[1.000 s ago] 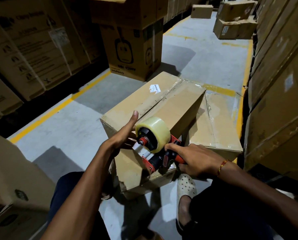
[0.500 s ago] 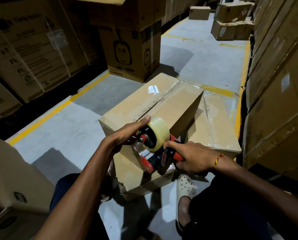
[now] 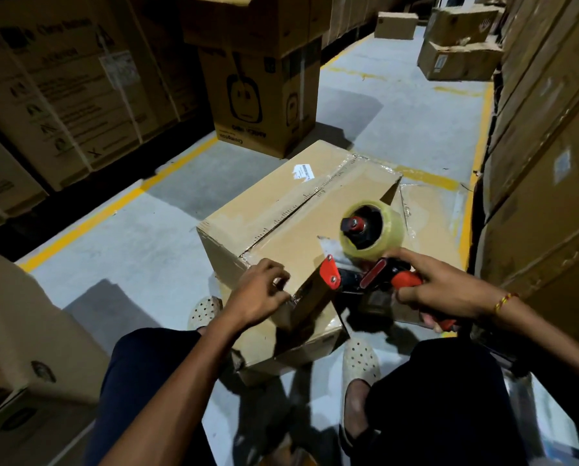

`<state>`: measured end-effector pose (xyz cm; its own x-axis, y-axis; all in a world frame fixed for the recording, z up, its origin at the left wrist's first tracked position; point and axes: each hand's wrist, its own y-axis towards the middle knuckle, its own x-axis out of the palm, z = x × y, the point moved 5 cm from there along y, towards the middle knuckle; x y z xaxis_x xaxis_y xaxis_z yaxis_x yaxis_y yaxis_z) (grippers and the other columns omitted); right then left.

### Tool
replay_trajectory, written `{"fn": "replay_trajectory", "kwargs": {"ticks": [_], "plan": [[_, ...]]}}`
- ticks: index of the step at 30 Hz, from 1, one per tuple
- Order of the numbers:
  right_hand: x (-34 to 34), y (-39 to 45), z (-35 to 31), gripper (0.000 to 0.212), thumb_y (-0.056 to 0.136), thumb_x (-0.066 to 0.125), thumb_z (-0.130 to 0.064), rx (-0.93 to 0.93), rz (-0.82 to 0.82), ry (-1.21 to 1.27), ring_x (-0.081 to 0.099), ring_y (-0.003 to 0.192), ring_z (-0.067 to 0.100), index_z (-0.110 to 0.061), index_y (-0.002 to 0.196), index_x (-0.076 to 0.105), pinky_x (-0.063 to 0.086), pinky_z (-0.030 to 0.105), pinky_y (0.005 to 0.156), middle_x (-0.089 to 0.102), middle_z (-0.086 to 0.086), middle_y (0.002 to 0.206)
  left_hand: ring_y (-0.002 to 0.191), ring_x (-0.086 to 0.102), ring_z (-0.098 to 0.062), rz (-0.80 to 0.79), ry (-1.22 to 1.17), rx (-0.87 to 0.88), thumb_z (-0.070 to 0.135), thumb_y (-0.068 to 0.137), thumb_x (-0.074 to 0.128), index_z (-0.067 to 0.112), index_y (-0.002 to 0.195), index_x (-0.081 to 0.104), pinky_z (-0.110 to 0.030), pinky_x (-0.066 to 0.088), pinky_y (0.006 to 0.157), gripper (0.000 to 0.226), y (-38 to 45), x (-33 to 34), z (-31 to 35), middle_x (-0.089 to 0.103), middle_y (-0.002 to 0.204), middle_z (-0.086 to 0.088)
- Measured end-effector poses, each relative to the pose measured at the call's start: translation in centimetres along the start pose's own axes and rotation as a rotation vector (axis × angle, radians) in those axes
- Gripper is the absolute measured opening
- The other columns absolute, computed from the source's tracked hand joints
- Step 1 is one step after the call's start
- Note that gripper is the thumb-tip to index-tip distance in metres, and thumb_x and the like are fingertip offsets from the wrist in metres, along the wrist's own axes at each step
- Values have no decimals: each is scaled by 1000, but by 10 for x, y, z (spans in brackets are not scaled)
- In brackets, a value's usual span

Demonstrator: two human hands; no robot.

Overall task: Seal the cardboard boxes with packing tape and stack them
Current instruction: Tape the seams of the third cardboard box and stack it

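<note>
A narrow aisle of grey concrete floor (image 3: 120, 237), edged by yellow painted lines (image 3: 113, 205), runs between walls of stacked brown cartons on the left (image 3: 56, 95) and right (image 3: 550, 146). One tall printed carton (image 3: 264, 95) stands just beyond the work, on the far left side of the aisle, its top flaps open. Far down the aisle three more cartons sit on the floor: one small (image 3: 395, 25) and two stacked (image 3: 459, 45), the stacked pair with torn edges.

The cardboard box (image 3: 301, 223) being sealed lies in the middle of the aisle, between the person's two pale perforated clogs (image 3: 204, 311). It is rectangular, plain matte brown, with a white barcode label (image 3: 304, 172) on the far part of its top and glossy clear tape along the centre seam. A second, lower box (image 3: 429, 223) lies touching it on the right, also shiny with tape.

The left hand (image 3: 261, 294) rests at the near corner of the box, its fingers curled and pinching the tape end against the cardboard. The right hand (image 3: 439, 290) grips the red handle of the tape dispenser (image 3: 368, 267), fingers wrapped round it; the dispenser hovers over the near right edge of the box, carrying one roll of translucent yellowish tape (image 3: 372, 233) on a black and red hub. A thread bracelet (image 3: 503, 302) circles the right wrist.
</note>
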<state>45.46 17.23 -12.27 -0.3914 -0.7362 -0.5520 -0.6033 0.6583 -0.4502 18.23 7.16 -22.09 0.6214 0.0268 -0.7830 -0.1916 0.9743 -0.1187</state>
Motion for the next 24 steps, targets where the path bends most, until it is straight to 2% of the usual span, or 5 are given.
{"fn": "replay_trajectory", "kwargs": {"ticks": [3, 6, 14, 20, 24], "plan": [[-3, 0, -3, 62, 96, 59, -3, -4, 45, 10, 55, 44, 28, -48, 134, 38, 43, 27, 38, 59, 15, 55, 113, 44, -23, 104, 365, 53, 67, 85, 61, 19, 109, 55, -38, 39, 97, 55, -2, 14, 15, 46, 124, -1], [0, 1, -10, 60, 96, 61, -3, -26, 83, -31, 55, 40, 25, -43, 135, 41, 43, 27, 36, 58, 10, 51, 106, 46, -24, 292, 530, 80, 63, 90, 57, 19, 111, 54, -37, 39, 94, 50, -4, 24, 24, 50, 119, -3], [7, 12, -24, 53, 95, 67, -8, -126, 204, 17, 59, 40, 22, -46, 126, 49, 47, 27, 39, 66, 15, 70, 97, 49, -24, 439, 560, 157, 43, 91, 62, 21, 105, 57, -40, 43, 90, 26, -6, 29, 12, 55, 108, -3], [22, 61, -41, 53, 95, 67, -10, -182, 229, 155, 62, 43, 28, -46, 127, 44, 50, 29, 40, 70, 6, 60, 115, 53, -25, 408, 502, 131, 31, 89, 63, 25, 112, 55, -50, 37, 109, 25, -33, 9, -24, 56, 122, -1], [43, 102, -58, 56, 96, 65, -9, -209, 206, 287, 63, 45, 23, -41, 134, 40, 53, 32, 44, 70, 8, 81, 111, 54, -17, 459, 411, 85, 49, 101, 42, 27, 101, 56, -54, 33, 111, 26, -31, -7, -37, 58, 114, 5]]}}
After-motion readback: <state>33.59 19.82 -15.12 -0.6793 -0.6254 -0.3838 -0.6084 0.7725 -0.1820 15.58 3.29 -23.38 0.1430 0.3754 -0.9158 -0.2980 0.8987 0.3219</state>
